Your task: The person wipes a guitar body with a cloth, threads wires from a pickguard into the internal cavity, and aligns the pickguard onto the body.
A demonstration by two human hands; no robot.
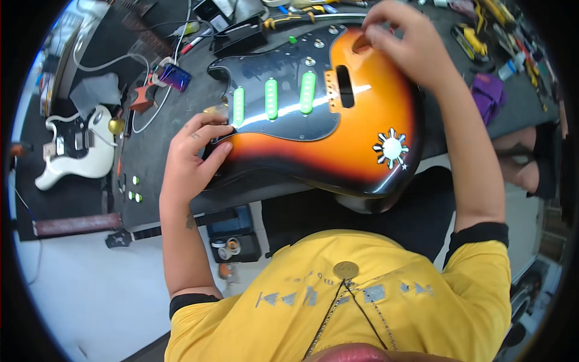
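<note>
A sunburst electric guitar body point(374, 123) lies before me on the bench, fading from orange to a black edge. Its black pickguard point(286, 130) carries three mint-green pickups point(271, 99) and bare metal control shafts point(318, 43). At the body's left end, my left hand point(196, 148) grips the lower horn, with its thumb on the rim and fingers beside the pickguard's corner. My right hand point(404, 39) is closed at the oval jack hole point(362, 43) near the far edge; its fingertips are bunched together, and what they hold is hidden. A sun-shaped decal point(391, 148) sits near the body's right end.
A white guitar body point(81, 148) lies on the left. Small green-and-white knobs point(135, 193) rest near the bench's front edge. Behind are a black box point(238, 37) and a white cable point(148, 78). A purple cloth point(487, 96) and yellow-handled tools point(473, 43) are right.
</note>
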